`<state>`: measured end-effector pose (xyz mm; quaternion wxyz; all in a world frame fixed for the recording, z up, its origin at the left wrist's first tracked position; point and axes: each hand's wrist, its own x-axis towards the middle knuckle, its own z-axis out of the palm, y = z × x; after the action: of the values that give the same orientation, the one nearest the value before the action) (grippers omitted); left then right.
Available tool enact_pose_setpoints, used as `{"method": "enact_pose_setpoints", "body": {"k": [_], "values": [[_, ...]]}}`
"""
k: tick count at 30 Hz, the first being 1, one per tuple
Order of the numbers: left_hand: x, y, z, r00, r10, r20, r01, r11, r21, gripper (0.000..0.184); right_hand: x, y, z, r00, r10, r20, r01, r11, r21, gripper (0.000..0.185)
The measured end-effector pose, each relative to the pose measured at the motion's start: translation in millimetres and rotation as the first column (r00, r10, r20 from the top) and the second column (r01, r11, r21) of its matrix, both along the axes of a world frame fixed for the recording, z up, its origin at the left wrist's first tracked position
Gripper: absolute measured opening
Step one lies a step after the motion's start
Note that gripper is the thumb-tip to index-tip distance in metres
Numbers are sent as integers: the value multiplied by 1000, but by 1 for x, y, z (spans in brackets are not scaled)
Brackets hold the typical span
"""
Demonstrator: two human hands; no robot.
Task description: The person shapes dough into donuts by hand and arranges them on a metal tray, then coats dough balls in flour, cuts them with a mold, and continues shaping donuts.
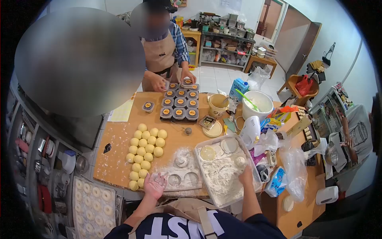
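left hand (155, 185): palm up, floured, fingers wide, just beside the dough balls (146, 156), which sit in rows on the table (115, 165). right hand (245, 175): in the tray (205, 175), at a floury lump (240, 161); cannot tell my finger grip. risks, my judgement: left drifting sideways dents a ball; right knocking the rim spills flour (221, 175).

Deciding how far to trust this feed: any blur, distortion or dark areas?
Head view: wide-angle bowing towards the edges, black corners; a large grey blur hides much of the upper left, a smaller one the head of the co-worker opposite; dough balls and left hand reasonably clear; lighting on the table fairly even.
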<state>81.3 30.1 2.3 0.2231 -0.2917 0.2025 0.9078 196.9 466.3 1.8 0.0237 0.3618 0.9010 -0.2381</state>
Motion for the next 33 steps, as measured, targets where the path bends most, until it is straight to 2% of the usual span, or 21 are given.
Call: {"method": "enact_pose_setpoints", "body": {"k": [2,4,7,10,11,13,14,15,16,17,18,20,21,25,28,31,33], "values": [[-1,1,3,1000,7,26,-7,1000,-3,83,30,-17,-50,996,48,-74,-16,924,383,69],[-4,3,5,998,20,65,-18,1000,-20,81,39,-40,-42,996,92,0,-90,976,196,59],[-13,7,-3,997,-6,73,5,1000,10,80,39,-63,-52,917,397,44,-399,915,53,50],[-27,18,-9,977,-202,-75,193,974,-117,76,9,-61,-7,968,249,-23,-250,957,-146,45],[-31,24,-8,932,-339,-132,286,908,-307,73,0,-50,-5,967,240,-91,-242,970,-6,45],[-41,42,-3,775,-611,-162,377,652,-658,67,-20,-23,-1,957,217,-192,-172,958,228,46],[-46,46,0,574,-791,-212,195,384,-903,65,-28,-11,0,954,201,-221,-126,941,315,48],[-50,48,3,345,-928,-140,-93,115,-989,62,-35,5,-5,975,170,-145,-124,952,279,48],[-50,46,2,142,-989,37,-421,-94,-902,60,-42,17,-10,987,145,-65,-125,961,245,48],[-51,45,-14,96,-989,114,-563,-148,-813,62,-50,19,-11,992,119,-47,-105,968,228,50],[-48,40,-31,98,-982,160,-617,-186,-765,62,-54,21,-12,995,97,-18,-91,972,215,53],[-45,37,-43,121,-962,244,-700,-257,-667,65,-59,29,-22,997,80,20,-83,977,197,56],[-43,38,-47,148,-955,255,-661,-288,-693,66,-65,35,-31,997,79,22,-82,979,189,57],[-47,35,-53,150,-962,227,-621,-270,-736,64,-80,37,-39,996,3,88,-15,992,129,65],[-46,34,-46,137,-961,239,-594,-273,-757,61,-83,23,-34,992,10,125,-29,987,156,67],[-50,34,-44,114,-968,226,-589,-249,-769,58,-83,-4,-31,980,68,187,-85,992,89,64],[-50,34,-43,104,-967,234,-587,-250,-770,56,-68,-30,-41,961,255,103,-270,947,172,58]]}}
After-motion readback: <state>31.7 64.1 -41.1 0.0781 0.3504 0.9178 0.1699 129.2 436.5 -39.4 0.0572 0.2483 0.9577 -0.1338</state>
